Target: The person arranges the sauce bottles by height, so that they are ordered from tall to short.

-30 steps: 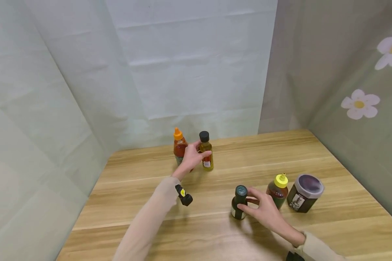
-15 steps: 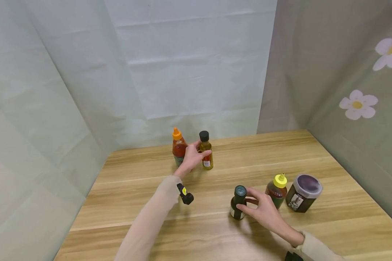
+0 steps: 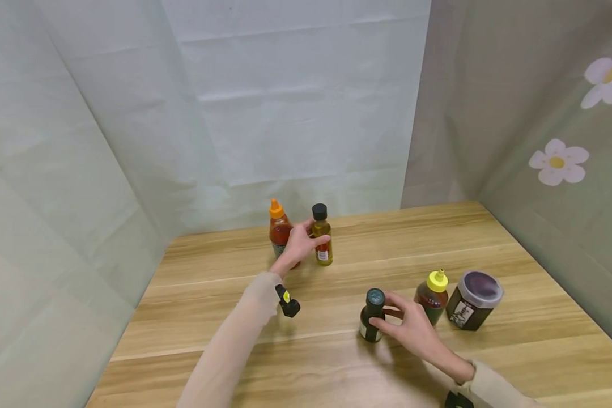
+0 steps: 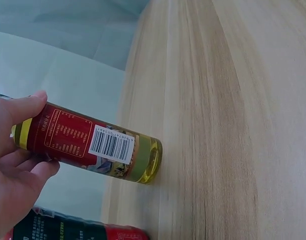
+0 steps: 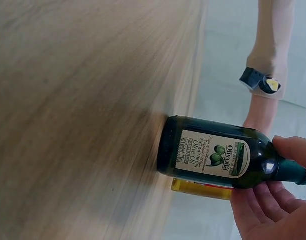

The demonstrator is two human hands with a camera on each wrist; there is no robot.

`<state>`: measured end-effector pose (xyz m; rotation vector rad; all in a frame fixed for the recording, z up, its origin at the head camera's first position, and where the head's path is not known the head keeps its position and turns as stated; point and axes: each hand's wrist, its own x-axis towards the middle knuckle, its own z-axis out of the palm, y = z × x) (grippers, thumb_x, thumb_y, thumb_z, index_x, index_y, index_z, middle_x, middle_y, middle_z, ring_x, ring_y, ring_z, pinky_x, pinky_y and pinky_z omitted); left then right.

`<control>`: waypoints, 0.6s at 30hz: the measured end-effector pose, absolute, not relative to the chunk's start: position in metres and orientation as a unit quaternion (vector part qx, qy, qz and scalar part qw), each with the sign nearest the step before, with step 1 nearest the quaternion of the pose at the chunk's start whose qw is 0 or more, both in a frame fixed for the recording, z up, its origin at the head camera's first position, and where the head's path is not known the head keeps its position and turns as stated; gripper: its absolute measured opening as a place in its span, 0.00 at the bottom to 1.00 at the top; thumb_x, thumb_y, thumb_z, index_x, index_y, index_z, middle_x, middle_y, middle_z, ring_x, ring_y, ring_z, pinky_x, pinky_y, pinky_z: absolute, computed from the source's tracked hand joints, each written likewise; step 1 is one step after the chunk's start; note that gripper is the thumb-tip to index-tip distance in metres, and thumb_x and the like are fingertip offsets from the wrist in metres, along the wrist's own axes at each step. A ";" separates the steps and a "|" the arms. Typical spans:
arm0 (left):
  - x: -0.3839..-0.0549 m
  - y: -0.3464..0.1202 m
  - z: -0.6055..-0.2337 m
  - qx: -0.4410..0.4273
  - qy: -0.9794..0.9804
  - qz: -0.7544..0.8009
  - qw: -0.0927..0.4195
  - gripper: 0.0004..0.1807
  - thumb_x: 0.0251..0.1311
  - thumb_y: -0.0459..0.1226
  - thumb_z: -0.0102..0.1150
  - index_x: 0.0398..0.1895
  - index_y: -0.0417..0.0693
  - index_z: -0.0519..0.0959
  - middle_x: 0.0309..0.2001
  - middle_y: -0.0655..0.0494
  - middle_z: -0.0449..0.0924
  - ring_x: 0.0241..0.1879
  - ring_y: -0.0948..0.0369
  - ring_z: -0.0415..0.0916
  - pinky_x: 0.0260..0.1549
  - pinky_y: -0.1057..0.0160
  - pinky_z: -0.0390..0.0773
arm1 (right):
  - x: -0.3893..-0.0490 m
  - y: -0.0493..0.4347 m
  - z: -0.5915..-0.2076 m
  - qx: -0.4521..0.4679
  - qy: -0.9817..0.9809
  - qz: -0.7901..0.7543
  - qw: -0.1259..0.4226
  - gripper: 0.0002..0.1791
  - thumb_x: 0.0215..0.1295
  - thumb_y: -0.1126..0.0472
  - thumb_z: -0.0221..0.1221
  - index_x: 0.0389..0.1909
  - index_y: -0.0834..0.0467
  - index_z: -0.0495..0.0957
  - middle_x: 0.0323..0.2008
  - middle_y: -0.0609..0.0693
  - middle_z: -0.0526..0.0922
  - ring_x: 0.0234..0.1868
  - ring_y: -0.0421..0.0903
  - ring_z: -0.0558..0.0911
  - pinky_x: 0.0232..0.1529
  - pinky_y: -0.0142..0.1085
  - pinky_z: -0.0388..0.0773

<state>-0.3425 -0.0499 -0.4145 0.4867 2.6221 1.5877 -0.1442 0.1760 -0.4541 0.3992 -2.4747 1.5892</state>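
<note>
At the far left of the group, the red bottle (image 3: 280,233) with an orange cap stands near the table's (image 3: 183,317) back edge, partly behind the left hand (image 3: 300,243). That hand pinches the oil bottle (image 3: 323,249), upright just beside the red one, between thumb and fingers. Nearer the front, the green bottle (image 3: 369,313) stands upright, pinched by the right hand (image 3: 410,326). Beyond that hand stands the honey-coloured bottle (image 3: 432,296) with a yellow cap, then the jar (image 3: 471,303).
</note>
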 end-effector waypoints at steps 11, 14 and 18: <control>-0.343 -0.049 -0.413 0.161 0.854 0.495 0.009 0.23 0.52 0.40 0.64 0.52 0.49 0.74 0.50 0.51 0.79 0.51 0.55 0.77 0.51 0.56 0.77 | -0.146 0.174 -0.450 0.134 -0.835 0.527 0.084 0.18 0.49 0.62 0.67 0.43 0.55 0.77 0.41 0.50 0.83 0.45 0.47 0.81 0.46 0.35 0.80; -0.343 -0.050 -0.413 0.159 0.858 0.489 0.005 0.23 0.52 0.40 0.64 0.52 0.48 0.74 0.49 0.51 0.79 0.50 0.55 0.77 0.50 0.57 0.78 | -0.142 0.170 -0.440 0.134 -0.838 0.522 0.086 0.18 0.49 0.66 0.66 0.43 0.58 0.77 0.40 0.53 0.83 0.44 0.50 0.81 0.46 0.37 0.80; -0.342 -0.051 -0.412 0.157 0.862 0.481 -0.002 0.22 0.51 0.40 0.65 0.50 0.48 0.75 0.49 0.51 0.80 0.48 0.55 0.78 0.49 0.58 0.78 | -0.136 0.166 -0.424 0.136 -0.839 0.520 0.085 0.18 0.49 0.69 0.66 0.43 0.61 0.77 0.40 0.55 0.83 0.43 0.52 0.82 0.46 0.38 0.81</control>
